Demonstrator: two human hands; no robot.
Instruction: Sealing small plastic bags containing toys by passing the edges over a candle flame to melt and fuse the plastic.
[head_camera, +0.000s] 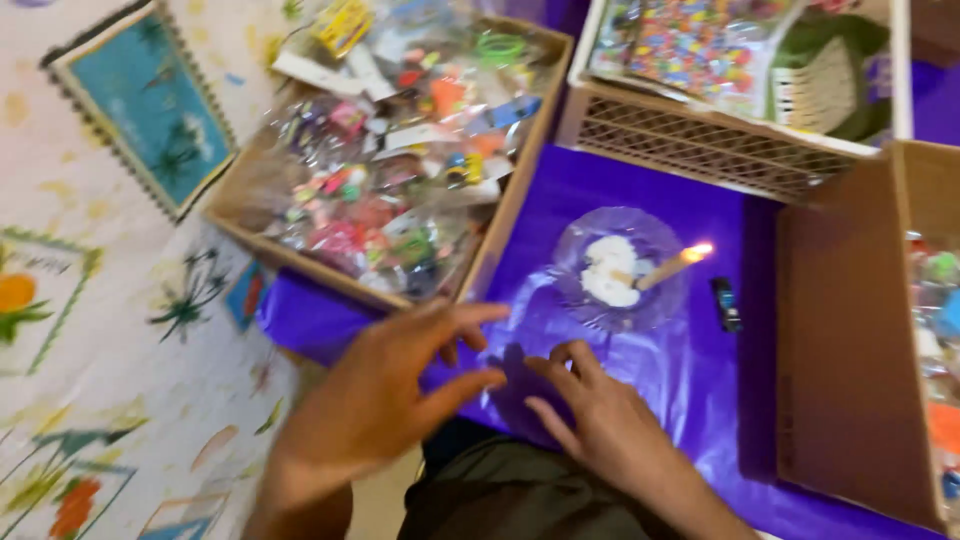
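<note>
My left hand (385, 390) hovers over the near edge of a purple sheet (640, 200), fingers spread, holding nothing. Beside it my right hand (590, 415) rests with its fingertips on the same sheet, fingers apart and empty. Just beyond both hands stands a clear glass dish (620, 265) with white wax, and a lit candle (670, 268) leans out of it with its flame toward the right. The picture is blurred by motion.
A cardboard box (520, 190) full of small wrapped colourful items lies at the upper left. A white lattice basket (700, 145) with bright packets sits behind the dish. Another cardboard box (850, 340) stands at right, with a small dark lighter (727, 303) beside it. A patterned cloth (110, 330) covers the left.
</note>
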